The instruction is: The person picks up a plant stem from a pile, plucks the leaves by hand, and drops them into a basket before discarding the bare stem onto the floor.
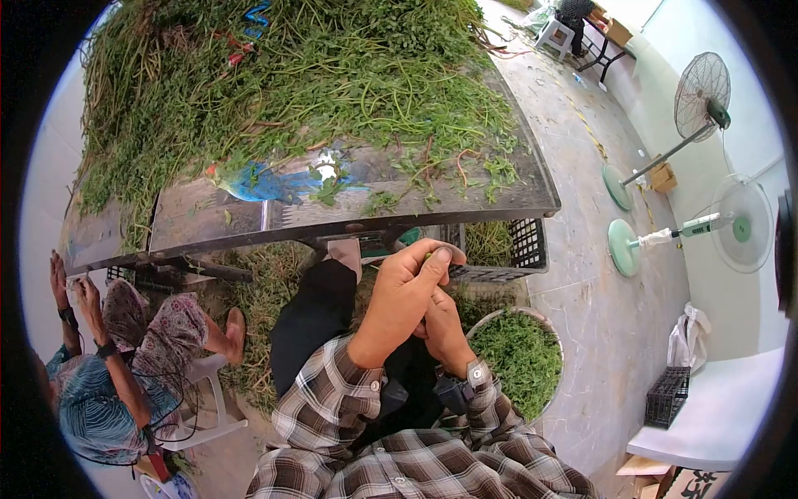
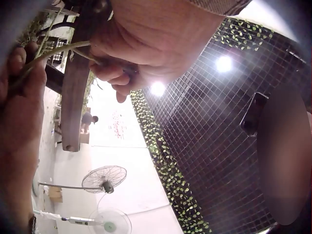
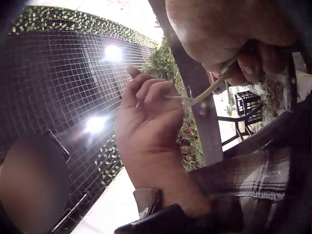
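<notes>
A thin green plant stem [image 3: 210, 91] stretches between my two hands, in front of my lap and below the table edge. My left hand [image 1: 407, 287] curls its fingers round one end, with the stem coming out of the fist [image 3: 151, 114] in the right wrist view. The other part is pinched by my right hand [image 1: 445, 328], whose thumb and fingers [image 2: 34, 70] close on the stem in the left wrist view. From the head view the left hand covers most of the stem. A round tub of green leafy tips [image 1: 519, 358] stands beside my right forearm.
A large heap of leafy stems [image 1: 332, 75] covers the wooden table [image 1: 332, 204] ahead. Beneath it sits a black crate [image 1: 528, 245] with more stems. Another person [image 1: 108, 391] sits at the left. Two fans [image 1: 702, 96] stand right. Stems litter the floor.
</notes>
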Action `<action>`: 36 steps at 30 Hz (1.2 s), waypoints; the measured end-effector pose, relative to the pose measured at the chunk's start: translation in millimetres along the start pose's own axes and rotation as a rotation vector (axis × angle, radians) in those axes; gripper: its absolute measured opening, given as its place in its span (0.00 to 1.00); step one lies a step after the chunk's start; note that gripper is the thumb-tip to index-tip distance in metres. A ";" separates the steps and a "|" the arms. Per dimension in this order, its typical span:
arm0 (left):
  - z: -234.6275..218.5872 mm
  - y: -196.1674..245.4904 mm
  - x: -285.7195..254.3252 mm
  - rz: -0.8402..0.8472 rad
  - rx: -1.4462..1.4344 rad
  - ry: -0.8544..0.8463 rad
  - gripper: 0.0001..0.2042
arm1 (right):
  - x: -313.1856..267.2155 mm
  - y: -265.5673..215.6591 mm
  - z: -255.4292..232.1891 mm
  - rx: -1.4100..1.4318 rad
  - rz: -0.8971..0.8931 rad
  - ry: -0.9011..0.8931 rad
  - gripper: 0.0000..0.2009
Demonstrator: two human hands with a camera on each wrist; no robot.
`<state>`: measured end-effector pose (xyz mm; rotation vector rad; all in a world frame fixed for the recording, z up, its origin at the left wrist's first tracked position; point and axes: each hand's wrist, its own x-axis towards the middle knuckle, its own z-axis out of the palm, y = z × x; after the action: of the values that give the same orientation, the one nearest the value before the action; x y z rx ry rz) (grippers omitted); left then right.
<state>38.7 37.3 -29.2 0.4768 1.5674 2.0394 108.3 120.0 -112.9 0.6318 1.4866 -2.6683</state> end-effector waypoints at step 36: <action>4.2 -2.9 6.8 0.111 -0.080 0.139 0.14 | -15.4 -40.9 -3.7 0.011 -0.104 -0.002 0.08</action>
<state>36.2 45.1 -31.1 0.4074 1.5626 2.2531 115.0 142.7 -76.0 0.5670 1.5469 -2.7544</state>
